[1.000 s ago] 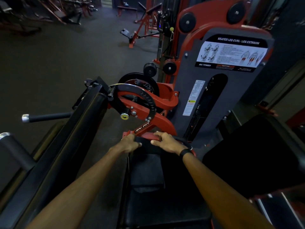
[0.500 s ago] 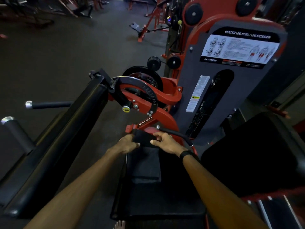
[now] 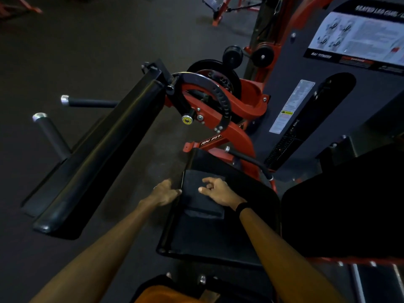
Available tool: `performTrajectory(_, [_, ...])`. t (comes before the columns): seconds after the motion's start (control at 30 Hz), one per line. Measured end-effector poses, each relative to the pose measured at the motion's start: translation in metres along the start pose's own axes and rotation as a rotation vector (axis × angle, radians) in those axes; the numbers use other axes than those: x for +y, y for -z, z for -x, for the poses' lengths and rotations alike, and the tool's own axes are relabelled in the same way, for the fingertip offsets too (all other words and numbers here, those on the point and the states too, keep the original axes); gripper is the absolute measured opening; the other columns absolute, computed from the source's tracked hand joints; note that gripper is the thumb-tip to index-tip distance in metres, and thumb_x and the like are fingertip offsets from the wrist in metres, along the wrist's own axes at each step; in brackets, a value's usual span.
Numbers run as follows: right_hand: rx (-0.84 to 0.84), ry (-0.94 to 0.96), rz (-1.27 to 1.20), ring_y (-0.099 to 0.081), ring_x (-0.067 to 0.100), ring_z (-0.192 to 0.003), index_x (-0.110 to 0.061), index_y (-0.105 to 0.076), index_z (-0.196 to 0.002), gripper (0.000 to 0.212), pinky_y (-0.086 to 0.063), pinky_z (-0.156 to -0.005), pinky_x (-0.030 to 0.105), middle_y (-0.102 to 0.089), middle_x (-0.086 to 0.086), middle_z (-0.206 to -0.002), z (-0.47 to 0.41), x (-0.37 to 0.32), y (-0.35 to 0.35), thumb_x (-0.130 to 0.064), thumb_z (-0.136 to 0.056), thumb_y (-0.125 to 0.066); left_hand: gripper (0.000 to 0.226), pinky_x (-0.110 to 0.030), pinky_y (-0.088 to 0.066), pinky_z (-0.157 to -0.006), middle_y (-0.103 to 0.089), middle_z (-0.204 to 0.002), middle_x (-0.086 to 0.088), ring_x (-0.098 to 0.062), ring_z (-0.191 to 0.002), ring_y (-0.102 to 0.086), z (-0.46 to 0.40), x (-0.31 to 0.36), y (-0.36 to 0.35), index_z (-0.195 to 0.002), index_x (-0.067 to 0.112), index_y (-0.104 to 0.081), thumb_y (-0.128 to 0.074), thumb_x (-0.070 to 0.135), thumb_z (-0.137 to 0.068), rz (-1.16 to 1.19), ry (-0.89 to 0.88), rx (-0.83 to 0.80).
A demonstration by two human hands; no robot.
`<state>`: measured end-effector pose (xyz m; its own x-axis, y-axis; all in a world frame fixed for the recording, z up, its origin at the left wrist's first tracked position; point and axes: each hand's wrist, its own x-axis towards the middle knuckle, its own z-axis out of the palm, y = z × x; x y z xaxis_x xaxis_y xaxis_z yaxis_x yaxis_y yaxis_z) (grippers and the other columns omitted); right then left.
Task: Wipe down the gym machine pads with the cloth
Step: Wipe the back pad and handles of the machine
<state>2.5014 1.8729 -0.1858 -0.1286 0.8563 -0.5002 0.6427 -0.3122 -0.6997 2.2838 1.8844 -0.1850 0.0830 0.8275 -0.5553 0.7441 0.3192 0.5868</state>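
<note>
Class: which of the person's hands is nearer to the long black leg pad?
Left. The left hand is at the seat pad's left edge, toward the long leg pad; the right hand rests farther away on the cloth.

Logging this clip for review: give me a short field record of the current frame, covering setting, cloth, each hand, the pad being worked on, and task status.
setting: dim gym, seated leg curl / leg extension machine
cloth: dark, lying flat on the seat pad
seat pad: black, cloth on its front part
left hand: at the cloth's left edge, fingers curled at the pad's side
right hand: resting on top of the cloth, fingers loosely bent
long leg pad: black, left of the seat, untouched by either hand
task status: wiping the seat pad; wetness or dirt cannot be told
</note>
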Motion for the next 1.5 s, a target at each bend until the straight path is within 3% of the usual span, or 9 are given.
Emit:
performTrajectory(0.27, [0.008, -0.038, 0.068, -0.052, 0.025, -0.131, -0.012, -0.050, -0.144, 0.052, -0.042, -0.106, 0.032, -0.056, 0.011, -0.141, -0.002, -0.007, -0.023, -0.030, -0.097, -0.065, 0.052, -0.041, -0.045, -0.106, -0.057, -0.136, -0.017, -0.038, -0.125, -0.054, -0.020, -0.029, -0.028, -0.135, 0.010, -0.052, -0.062, 0.039, -0.094, 0.158, 0.126, 0.095])
performTrajectory(0.5, [-0.027, -0.071, 0.123, -0.039, 0.027, -0.142, -0.010, -0.038, -0.153, 0.066, -0.035, -0.113, 0.034, -0.039, 0.013, -0.156, -0.024, 0.004, -0.032, -0.030, -0.096, -0.067, 0.061, -0.051, -0.031, -0.112, -0.038, -0.151, -0.019, -0.039, -0.138, -0.038, -0.019, -0.049, -0.066, -0.147, 0.006, -0.035, -0.047, 0.045, -0.101, 0.192, 0.322, 0.195])
performTrajectory(0.67, [0.038, -0.044, 0.250, -0.020, 0.031, -0.151, -0.017, -0.028, -0.157, 0.086, -0.026, -0.119, 0.055, -0.019, 0.015, -0.164, -0.074, 0.025, -0.030, -0.059, -0.091, -0.062, 0.057, -0.049, -0.030, -0.109, -0.044, -0.144, -0.019, -0.037, -0.133, -0.041, -0.037, -0.070, -0.108, -0.139, 0.005, -0.042, -0.035, 0.049, -0.104, 0.182, 0.548, 0.352])
performTrajectory(0.87, [-0.019, -0.016, 0.465, 0.015, 0.038, -0.152, -0.024, 0.002, -0.161, 0.104, 0.000, -0.117, 0.068, 0.018, 0.017, -0.165, -0.139, 0.073, -0.072, -0.083, -0.083, -0.032, 0.063, -0.058, -0.028, -0.110, -0.049, -0.139, -0.020, -0.040, -0.127, -0.047, -0.079, -0.094, -0.178, -0.135, 0.007, -0.049, -0.024, 0.055, -0.103, 0.176, 0.798, 0.504])
performTrajectory(0.97, [0.131, 0.069, 0.603, 0.016, 0.043, -0.151, -0.024, 0.009, -0.160, 0.110, 0.001, -0.111, 0.076, 0.019, 0.022, -0.164, -0.150, 0.101, -0.108, -0.093, -0.078, -0.016, 0.067, -0.055, -0.035, -0.105, -0.049, -0.144, -0.020, -0.040, -0.126, -0.049, -0.089, -0.093, -0.192, -0.134, 0.006, -0.051, -0.024, 0.058, -0.102, 0.086, 0.791, 0.585])
performTrajectory(1.03, [0.215, 0.114, 0.612, 0.016, 0.042, -0.151, -0.025, 0.007, -0.160, 0.108, 0.002, -0.111, 0.077, 0.017, 0.022, -0.164, -0.153, 0.111, -0.116, -0.093, -0.078, -0.014, 0.068, -0.053, -0.032, -0.106, -0.044, -0.150, -0.019, -0.040, -0.130, -0.045, -0.090, -0.092, -0.193, -0.138, 0.008, -0.050, -0.021, 0.057, -0.102, 0.057, 0.802, 0.642])
performTrajectory(1.17, [0.276, 0.216, 0.629, 0.010, 0.044, -0.152, -0.024, -0.003, -0.162, 0.103, 0.000, -0.111, 0.077, 0.009, 0.023, -0.165, -0.162, 0.117, -0.115, -0.085, -0.083, -0.029, 0.067, -0.052, -0.032, -0.105, -0.047, -0.148, -0.019, -0.039, -0.128, -0.048, -0.091, -0.092, -0.194, -0.133, 0.006, -0.056, -0.023, 0.054, -0.100, 0.021, 0.789, 0.762])
performTrajectory(1.37, [0.227, 0.428, 0.753, 0.003, 0.044, -0.152, -0.028, -0.022, -0.159, 0.088, 0.001, -0.111, 0.074, -0.002, 0.020, -0.167, -0.210, 0.108, -0.082, -0.075, -0.086, -0.037, 0.065, -0.052, -0.030, -0.108, -0.045, -0.149, -0.016, -0.036, -0.130, -0.047, -0.090, -0.090, -0.195, -0.134, 0.007, -0.054, -0.023, 0.053, -0.100, 0.037, 0.796, 0.824])
performTrajectory(1.5, [0.235, 0.571, 0.880, -0.010, 0.042, -0.152, -0.030, -0.046, -0.148, 0.073, -0.002, -0.112, 0.074, -0.023, 0.017, -0.163, -0.277, 0.084, -0.047, -0.068, -0.087, -0.034, 0.064, -0.051, -0.028, -0.108, -0.045, -0.149, -0.015, -0.034, -0.130, -0.046, -0.090, -0.090, -0.197, -0.134, 0.006, -0.053, -0.022, 0.051, -0.101, 0.043, 0.803, 0.852])
